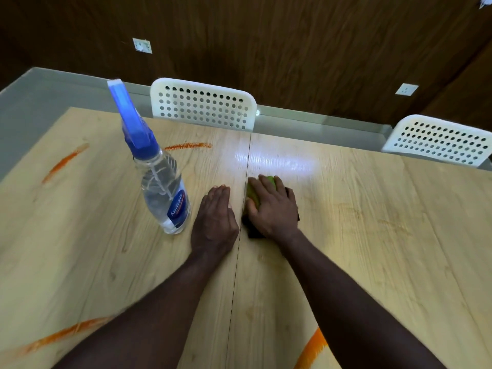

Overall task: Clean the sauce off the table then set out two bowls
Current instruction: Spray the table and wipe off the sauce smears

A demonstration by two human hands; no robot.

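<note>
Your hands reach forward over a pale wood-grain table (372, 275), bare forearms coming in from the near edge. Nearest you, an orange sauce streak (61, 335) runs beside your left forearm, and a curved sauce smear (311, 350) lies just beside your right forearm. Further out, your left hand (215, 217) rests flat on the wood, palm down, fingers straight and together, holding nothing. Just to its right, across a thin seam in the tabletop, your right hand (274, 206) holds a green sponge (253, 194) against the table, fingers curved over its top and thumb against its left side; a dark underside shows at the sponge's edges. Left of your left hand, near but apart, a clear spray bottle (165, 187) stands upright, with a blue trigger head and a blue label. Right of the sponge, the wood carries a faint orange haze (386, 222). Beyond the bottle lie two more orange marks: a long streak (65, 162) far to the left and a short streak (189, 145) behind the bottle's neck. At the table's far edge stand two white perforated chairs, one centred (202, 105) and one at the right (439, 139). Behind them is a dark wood-panelled wall (292, 49) with two white sockets (142, 45).
</note>
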